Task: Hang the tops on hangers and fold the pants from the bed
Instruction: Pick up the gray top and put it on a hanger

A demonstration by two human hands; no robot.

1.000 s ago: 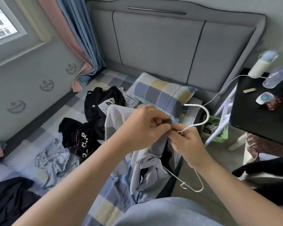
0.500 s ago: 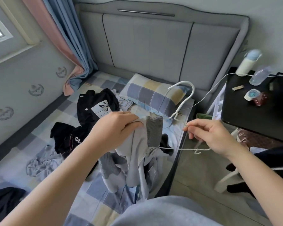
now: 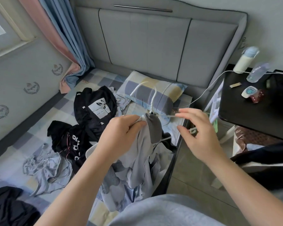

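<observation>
My left hand [image 3: 121, 136] grips the collar of a grey zip-up top [image 3: 142, 163], which hangs over the checked bed's [image 3: 38, 126] right edge. A white hanger [image 3: 153, 97] pokes its hook up out of the collar, blurred. My right hand [image 3: 201, 136] holds the hanger's right arm loosely, fingers partly spread. Two black printed tops [image 3: 96, 110] [image 3: 67, 141] lie crumpled on the bed to the left. A pale grey-blue garment [image 3: 46, 167] lies nearer me, and a dark garment [image 3: 6, 207] is at the bottom left corner.
A checked pillow [image 3: 165, 90] leans at the grey headboard. A black nightstand [image 3: 245, 116] at the right carries bottles, small items and a white cable. A black garment [image 3: 266, 159] lies at the right, above the floor gap. Wall and curtains border the bed's left.
The hanger's hook has swung from the right to above the collar. My right hand has loosened its pinch and spread its fingers. My left hand still holds the collar.
</observation>
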